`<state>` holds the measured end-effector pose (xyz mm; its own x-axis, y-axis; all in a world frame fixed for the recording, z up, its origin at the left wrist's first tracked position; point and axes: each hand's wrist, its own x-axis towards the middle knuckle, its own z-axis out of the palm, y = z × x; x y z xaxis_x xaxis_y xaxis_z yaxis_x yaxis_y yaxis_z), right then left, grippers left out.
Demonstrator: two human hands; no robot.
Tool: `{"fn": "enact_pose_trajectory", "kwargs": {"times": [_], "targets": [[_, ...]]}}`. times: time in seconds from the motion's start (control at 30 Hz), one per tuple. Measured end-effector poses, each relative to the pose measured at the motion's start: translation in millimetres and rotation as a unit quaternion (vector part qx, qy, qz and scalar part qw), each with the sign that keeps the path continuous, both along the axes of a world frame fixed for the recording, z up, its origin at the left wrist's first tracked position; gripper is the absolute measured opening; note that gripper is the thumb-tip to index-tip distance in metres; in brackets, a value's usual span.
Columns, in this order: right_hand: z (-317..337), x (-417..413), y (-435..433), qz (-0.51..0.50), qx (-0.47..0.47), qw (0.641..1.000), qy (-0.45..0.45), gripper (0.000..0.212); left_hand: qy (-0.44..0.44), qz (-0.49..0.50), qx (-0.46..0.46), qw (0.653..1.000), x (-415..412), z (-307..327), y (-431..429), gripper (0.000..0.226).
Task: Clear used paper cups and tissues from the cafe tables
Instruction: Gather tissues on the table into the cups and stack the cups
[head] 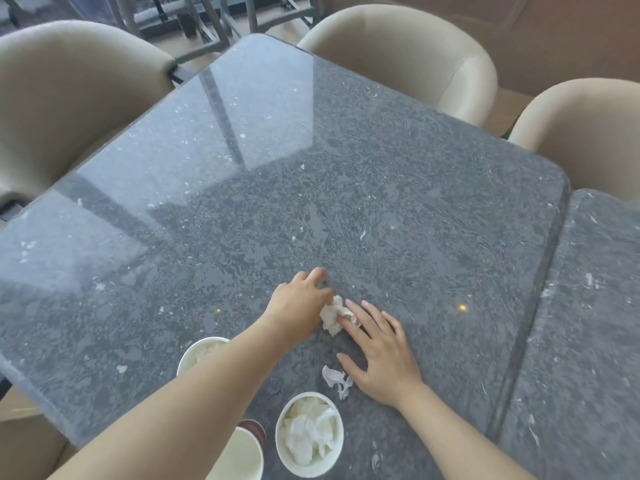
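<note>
A crumpled white tissue [331, 315] lies on the grey stone table [311, 188] between my two hands. My left hand [298, 303] curls its fingers round the tissue's left side. My right hand [377, 348] lies flat on the table, its straight fingertips touching the tissue's right side. A smaller torn tissue scrap [336, 379] lies by my right thumb. Three paper cups stand near the front edge: one stuffed with tissues [309, 434], one partly hidden behind my left forearm [197, 353], and one empty-looking one [242, 455] under that arm.
Beige armchairs stand around the table: far left [69, 98], far middle [408, 53] and right [581, 129]. A second grey table [581, 341] adjoins on the right, with a narrow gap between. A dark cup [254, 431] peeks beside the empty one.
</note>
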<state>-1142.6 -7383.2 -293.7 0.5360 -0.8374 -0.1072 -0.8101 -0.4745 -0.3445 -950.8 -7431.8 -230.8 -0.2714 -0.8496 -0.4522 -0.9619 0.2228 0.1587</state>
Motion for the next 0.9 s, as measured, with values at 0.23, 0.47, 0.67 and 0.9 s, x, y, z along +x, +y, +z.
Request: {"fn": "enact_pose_trajectory", "kwargs": {"times": [0.23, 0.47, 0.67, 0.9], "targets": [[3, -3, 1, -0.03, -0.014, 0.995, -0.098, 0.034, -0.036, 0.016, -0.018, 0.999, 8, 14, 3, 0.027], [21, 0, 4, -0.022, 0.019, 0.987, -0.158, 0.026, 0.023, 0.096, -0.074, 0.992, 29, 49, 13, 0.02], [27, 6, 19, 0.066, 0.126, 0.986, -0.082, 0.018, 0.081, 0.16, -0.119, 0.977, 43, 77, 49, 0.023], [75, 44, 0, -0.046, 0.116, 0.977, -0.17, 0.009, 0.116, 0.24, -0.131, 0.955, 74, 100, 93, 0.033]]}}
